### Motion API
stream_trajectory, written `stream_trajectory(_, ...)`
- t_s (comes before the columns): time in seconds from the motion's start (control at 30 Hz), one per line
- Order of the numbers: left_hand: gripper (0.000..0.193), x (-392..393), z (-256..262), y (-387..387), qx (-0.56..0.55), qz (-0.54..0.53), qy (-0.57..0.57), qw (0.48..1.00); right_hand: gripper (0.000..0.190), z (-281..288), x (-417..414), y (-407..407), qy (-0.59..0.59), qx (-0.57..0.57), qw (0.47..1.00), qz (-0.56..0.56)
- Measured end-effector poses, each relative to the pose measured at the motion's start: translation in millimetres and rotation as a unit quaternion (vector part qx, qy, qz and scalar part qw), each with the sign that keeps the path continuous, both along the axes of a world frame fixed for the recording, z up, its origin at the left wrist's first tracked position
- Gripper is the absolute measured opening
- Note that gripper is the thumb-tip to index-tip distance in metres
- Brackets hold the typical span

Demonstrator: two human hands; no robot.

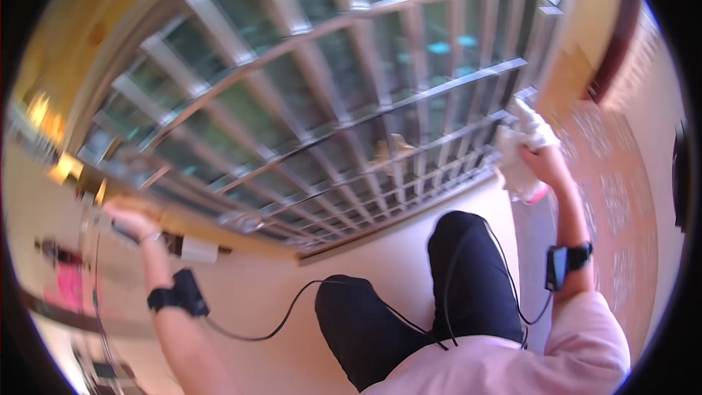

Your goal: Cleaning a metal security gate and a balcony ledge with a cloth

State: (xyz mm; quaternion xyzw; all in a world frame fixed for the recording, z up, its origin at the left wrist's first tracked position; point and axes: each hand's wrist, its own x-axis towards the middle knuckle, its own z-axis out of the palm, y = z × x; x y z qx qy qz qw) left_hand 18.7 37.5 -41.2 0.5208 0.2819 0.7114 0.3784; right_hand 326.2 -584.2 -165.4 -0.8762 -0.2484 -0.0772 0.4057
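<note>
In front of me is a window with a metal bar grille, its glass dark green behind the bars. On the right, my right hand is closed around a crumpled white cloth, which lies against the grille's right edge. A small pink patch shows at the cloth's lower side. At the left, my left hand is raised to the yellow wooden window frame. Blur hides whether its fingers grip the wood or only touch it.
A patterned pinkish curtain hangs at the right. Black cables run from a device on each forearm across my lap. A pink item hangs on the left wall. Below the grille is a pale wall, close to my knees.
</note>
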Motion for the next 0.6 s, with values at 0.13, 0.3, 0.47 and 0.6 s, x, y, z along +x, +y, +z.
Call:
stream_trajectory(0.13,0.044,7,16,-21,-0.028,-0.014,-0.018,0.999,0.063,-43,-17,-17,0.07,0.038,0.997,-0.006)
stream_trajectory(0.3,0.069,10,13,-21,-0.057,-0.027,0.01,0.998,0.075,-84,-25,-20,0.101,0.025,0.994,0.028)
stream_trajectory(0.47,0.076,6,11,-14,-0.077,-0.043,0.017,0.996,0.072,-112,6,0,0.07,-0.08,0.992,0.066)
stream_trajectory(0.6,0.079,4,9,-6,-0.07,-0.053,0.022,0.996,0.066,-115,22,27,0.059,-0.214,0.972,-0.072)
